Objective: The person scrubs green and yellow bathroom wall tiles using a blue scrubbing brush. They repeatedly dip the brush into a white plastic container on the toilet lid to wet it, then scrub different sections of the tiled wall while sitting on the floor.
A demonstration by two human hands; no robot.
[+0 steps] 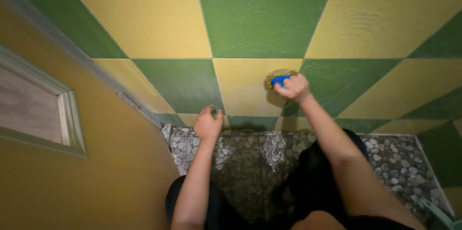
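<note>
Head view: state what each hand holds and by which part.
Right hand grips a scrubber by its blue handle, against the tiled wall. Left hand holds nothing.

Both bare arms stretched forward; left hand (208,124) spread flat, fingers slightly curled. Right hand (293,88) raised higher, fingers closed in a tight grip.

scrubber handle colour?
Blue, on a yellowish scrubber in the right hand; head view.
</note>
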